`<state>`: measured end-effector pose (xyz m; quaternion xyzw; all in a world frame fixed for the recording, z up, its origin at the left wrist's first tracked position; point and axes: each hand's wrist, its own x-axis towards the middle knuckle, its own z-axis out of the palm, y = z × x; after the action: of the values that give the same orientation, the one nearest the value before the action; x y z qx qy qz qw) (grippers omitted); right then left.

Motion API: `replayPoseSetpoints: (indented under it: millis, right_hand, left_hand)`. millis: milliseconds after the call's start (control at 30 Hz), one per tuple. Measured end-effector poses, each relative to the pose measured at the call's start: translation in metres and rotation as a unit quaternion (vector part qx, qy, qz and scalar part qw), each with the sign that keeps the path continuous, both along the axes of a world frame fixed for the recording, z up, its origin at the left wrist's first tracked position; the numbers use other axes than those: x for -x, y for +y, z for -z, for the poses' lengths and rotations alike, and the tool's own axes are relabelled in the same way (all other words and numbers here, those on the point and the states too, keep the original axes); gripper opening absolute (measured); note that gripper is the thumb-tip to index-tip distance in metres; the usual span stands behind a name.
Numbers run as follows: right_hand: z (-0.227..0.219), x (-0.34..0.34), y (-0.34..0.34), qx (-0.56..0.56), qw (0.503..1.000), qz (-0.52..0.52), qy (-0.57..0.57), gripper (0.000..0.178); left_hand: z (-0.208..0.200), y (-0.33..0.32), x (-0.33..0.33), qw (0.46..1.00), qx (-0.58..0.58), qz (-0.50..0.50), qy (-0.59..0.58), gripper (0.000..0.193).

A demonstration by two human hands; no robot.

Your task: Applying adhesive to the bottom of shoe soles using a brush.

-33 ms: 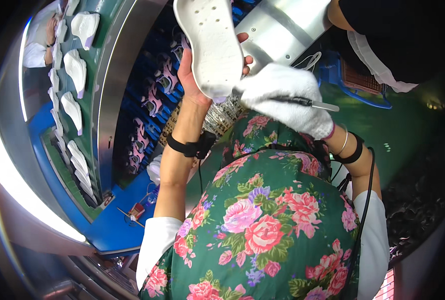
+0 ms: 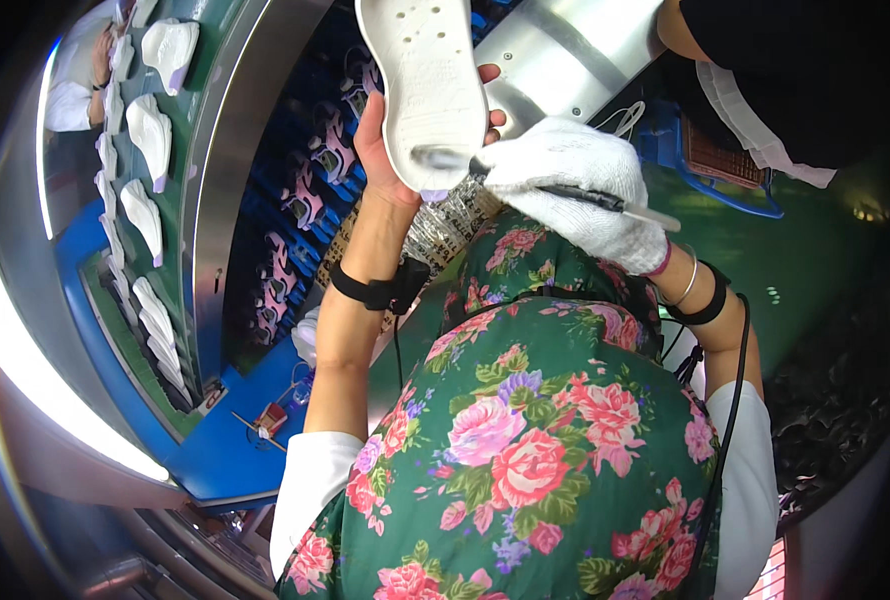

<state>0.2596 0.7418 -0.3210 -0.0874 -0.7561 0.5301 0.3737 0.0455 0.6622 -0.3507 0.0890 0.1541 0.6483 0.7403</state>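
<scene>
A white shoe sole with small round holes near its top and a pale purple patch at its heel end is held up in front of me. My bare left hand grips it, thumb along the left edge and fingertips showing at the right edge. My right hand, in a white knitted glove, is closed around a slim black-handled tool with a flat metal end sticking out behind. The tool's blurred front end lies over the inside of the heel; its shape cannot be made out.
To the left, white soles stand in rows on a green conveyor beside a metal frame. Pink and white shoe parts sit on a dark blue rack. Another person's dark clothing shows at upper right, near a blue stool.
The tool's front end has come over the sole's heel from its right edge. The sole has tilted and shifted slightly right. Soles on the conveyor have moved slightly upward.
</scene>
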Motion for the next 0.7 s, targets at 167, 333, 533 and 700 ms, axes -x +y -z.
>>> replayPoseSetpoints:
  millis: [167, 333, 533, 700]
  right_hand:
    - [-0.007, -0.006, -0.015, -0.009, 0.994, -0.108, -0.005, 0.017]
    - [-0.012, -0.007, -0.01, 0.27, 0.961, -0.056, -0.001, 0.011]
    - [-0.012, -0.001, 0.007, -0.078, 0.997, -0.018, -0.004, 0.018]
    - [-0.012, -0.011, 0.001, 0.278, 0.954, -0.109, -0.04, 0.013]
  left_hand:
    - [-0.001, 0.003, 0.005, 0.997, -0.005, 0.047, 0.056, 0.093]
    - [0.001, 0.007, 0.006, 0.996, -0.042, 0.073, 0.043, 0.093]
    - [0.004, 0.016, 0.005, 0.998, -0.001, 0.062, 0.006, 0.083]
    - [-0.001, 0.022, 0.001, 0.995, 0.034, 0.045, -0.087, 0.074]
